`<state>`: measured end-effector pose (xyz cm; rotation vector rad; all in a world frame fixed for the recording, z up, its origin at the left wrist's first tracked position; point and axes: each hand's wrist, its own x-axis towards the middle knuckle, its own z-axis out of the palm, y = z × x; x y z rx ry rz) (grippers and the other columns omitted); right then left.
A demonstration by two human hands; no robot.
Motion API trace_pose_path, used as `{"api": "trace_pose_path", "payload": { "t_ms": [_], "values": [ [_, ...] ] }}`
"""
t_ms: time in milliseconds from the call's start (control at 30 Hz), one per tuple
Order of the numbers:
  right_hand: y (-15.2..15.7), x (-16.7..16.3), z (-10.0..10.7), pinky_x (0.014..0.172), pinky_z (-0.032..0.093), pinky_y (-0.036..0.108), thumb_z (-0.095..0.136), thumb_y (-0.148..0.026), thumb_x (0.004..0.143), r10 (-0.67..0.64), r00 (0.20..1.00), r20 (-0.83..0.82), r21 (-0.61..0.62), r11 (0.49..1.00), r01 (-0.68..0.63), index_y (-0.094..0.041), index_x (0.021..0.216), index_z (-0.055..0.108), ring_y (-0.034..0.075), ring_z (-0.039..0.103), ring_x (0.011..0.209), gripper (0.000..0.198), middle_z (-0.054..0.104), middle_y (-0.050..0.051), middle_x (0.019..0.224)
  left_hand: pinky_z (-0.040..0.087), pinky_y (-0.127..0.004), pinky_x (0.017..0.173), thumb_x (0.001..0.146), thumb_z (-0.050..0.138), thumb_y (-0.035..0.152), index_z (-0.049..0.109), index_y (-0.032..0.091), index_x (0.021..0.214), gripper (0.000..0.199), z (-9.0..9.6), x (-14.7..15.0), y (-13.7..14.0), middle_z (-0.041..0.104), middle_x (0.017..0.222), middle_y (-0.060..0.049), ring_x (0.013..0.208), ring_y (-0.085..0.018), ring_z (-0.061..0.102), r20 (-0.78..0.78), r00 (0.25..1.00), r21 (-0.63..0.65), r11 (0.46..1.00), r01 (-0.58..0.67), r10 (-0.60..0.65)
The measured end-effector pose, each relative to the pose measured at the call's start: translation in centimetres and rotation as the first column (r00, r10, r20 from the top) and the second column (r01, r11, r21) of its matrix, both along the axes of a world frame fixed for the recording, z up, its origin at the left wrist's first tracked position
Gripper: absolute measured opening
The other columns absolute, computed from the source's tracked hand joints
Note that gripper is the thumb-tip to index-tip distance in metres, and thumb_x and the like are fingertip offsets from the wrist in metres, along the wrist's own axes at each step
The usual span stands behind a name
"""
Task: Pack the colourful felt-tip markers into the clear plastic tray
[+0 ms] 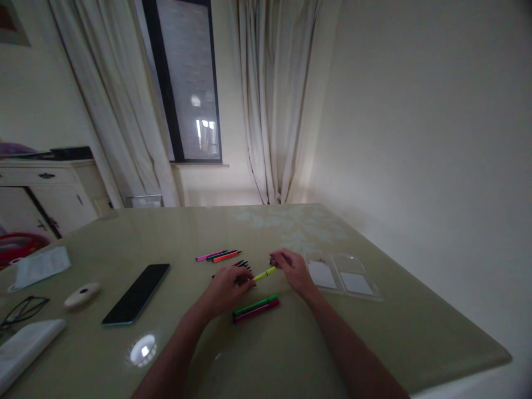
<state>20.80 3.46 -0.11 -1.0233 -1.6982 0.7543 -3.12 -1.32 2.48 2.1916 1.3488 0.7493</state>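
Between my two hands is a yellow felt-tip pen (265, 274). My left hand (228, 287) pinches its left end, and my right hand (293, 270) has its fingers closed at the right end. Just in front of my hands lie a green pen (260, 305) and a magenta pen (260, 311), side by side. Beyond my left hand several uncapped-looking pens (243, 265) lie partly hidden behind it. Farther back are a pink pen (206, 256) and an orange pen (226, 256) with a dark one. Right of my right hand sits an open clear plastic case (341, 276).
A black phone (137, 293) lies on the table to the left. Past it are a white rounded case (82, 295), glasses (25, 310), a white box-like object (27, 346) and a pale blue mask (42, 266). A wall (428, 138) runs along the table's right side.
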Motion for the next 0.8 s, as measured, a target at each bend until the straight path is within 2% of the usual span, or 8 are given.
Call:
{"api": "trace_pose_path", "payload": {
  "t_ms": [67, 167, 267, 333, 433, 600, 700, 800],
  "values": [
    [0.2, 0.4, -0.4, 0.082, 0.054, 0.035, 0.054, -0.036, 0.100, -0.127, 0.980, 0.152, 0.100, 0.989, 0.112, -0.019, 0.098, 0.075, 0.022, 0.069, 0.089, 0.027, 0.075, 0.009, 0.094, 0.043, -0.027, 0.070, 0.088, 0.061, 0.039, 0.078, 0.020, 0.088, 0.025, 0.2, -0.2, -0.4, 0.075, 0.082, -0.004, 0.078, -0.019, 0.065, -0.079, 0.996, -0.009, 1.000, 0.026, -0.027],
    [0.2, 0.6, -1.1, 0.093, 0.049, 0.039, 0.061, -0.025, 0.096, -0.246, 0.844, 0.477, 0.244, 0.959, 0.142, -0.020, 0.100, 0.076, 0.025, 0.064, 0.101, 0.017, 0.072, 0.010, 0.104, 0.042, -0.027, 0.070, 0.084, 0.063, 0.036, 0.077, 0.021, 0.085, 0.021, -0.4, -0.5, -0.6, 0.073, 0.084, -0.004, 0.080, -0.020, 0.064, -0.152, 0.987, -0.016, 0.999, 0.046, -0.048],
    [0.0, 0.2, -1.6, 0.097, 0.046, 0.041, 0.065, -0.021, 0.094, -0.281, 0.705, 0.651, 0.264, 0.955, 0.137, -0.022, 0.107, 0.076, 0.027, 0.060, 0.110, 0.017, 0.069, 0.010, 0.117, 0.042, -0.027, 0.071, 0.082, 0.065, 0.038, 0.077, 0.022, 0.085, 0.020, -1.1, -0.9, -0.4, 0.072, 0.088, -0.003, 0.084, -0.020, 0.064, -0.173, 0.981, -0.045, 0.996, 0.080, -0.087],
    [0.0, -0.2, -1.6, 0.098, 0.045, 0.040, 0.066, -0.020, 0.093, -0.292, 0.662, 0.691, 0.259, 0.954, 0.150, -0.022, 0.106, 0.076, 0.027, 0.059, 0.113, 0.016, 0.067, 0.010, 0.121, 0.041, -0.027, 0.069, 0.084, 0.064, 0.040, 0.077, 0.021, 0.083, 0.023, -1.3, -1.3, -0.1, 0.072, 0.086, -0.003, 0.081, -0.020, 0.063, -0.167, 0.980, -0.096, 0.991, 0.091, -0.106],
    [-0.1, -0.4, -1.3, 0.096, 0.045, 0.038, 0.065, -0.018, 0.093, -0.287, 0.648, 0.706, 0.241, 0.957, 0.162, -0.021, 0.101, 0.075, 0.026, 0.059, 0.111, 0.013, 0.068, 0.009, 0.119, 0.041, -0.027, 0.068, 0.086, 0.060, 0.038, 0.076, 0.020, 0.083, 0.024, -1.2, -2.3, 0.5, 0.072, 0.083, -0.003, 0.079, -0.020, 0.063, -0.157, 0.987, -0.113, 0.993, 0.028, -0.045],
    [-0.2, -0.2, -1.2, 0.095, 0.044, 0.036, 0.063, -0.017, 0.093, -0.262, 0.675, 0.690, 0.195, 0.965, 0.176, -0.020, 0.096, 0.076, 0.026, 0.060, 0.110, 0.013, 0.069, 0.009, 0.115, 0.044, -0.028, 0.078, 0.074, 0.069, 0.025, 0.075, 0.022, 0.088, 0.015, -1.8, -3.4, 1.3, 0.073, 0.094, -0.003, 0.090, -0.022, 0.065, -0.209, 0.975, -0.075, 0.993, -0.092, 0.075],
    [-0.3, -0.2, -1.2, 0.096, 0.043, 0.036, 0.063, -0.017, 0.093, -0.249, 0.688, 0.681, 0.185, 0.968, 0.167, -0.020, 0.094, 0.076, 0.026, 0.060, 0.111, 0.014, 0.069, 0.009, 0.114, 0.043, -0.030, 0.078, 0.078, 0.066, 0.022, 0.075, 0.021, 0.086, 0.012, -2.6, -3.1, 1.8, 0.073, 0.092, -0.004, 0.090, -0.023, 0.065, -0.213, 0.969, -0.045, 0.990, -0.137, 0.125],
    [-0.3, -0.2, -1.1, 0.096, 0.042, 0.035, 0.064, -0.018, 0.093, -0.236, 0.699, 0.675, 0.174, 0.972, 0.160, -0.020, 0.094, 0.076, 0.026, 0.059, 0.111, 0.013, 0.069, 0.009, 0.114, 0.045, -0.031, 0.078, 0.080, 0.067, 0.024, 0.073, 0.020, 0.090, 0.012, -3.3, -3.0, 2.5, 0.073, 0.095, -0.006, 0.090, -0.024, 0.065, -0.130, 0.974, 0.021, 0.983, -0.185, 0.186]
  ]
}}
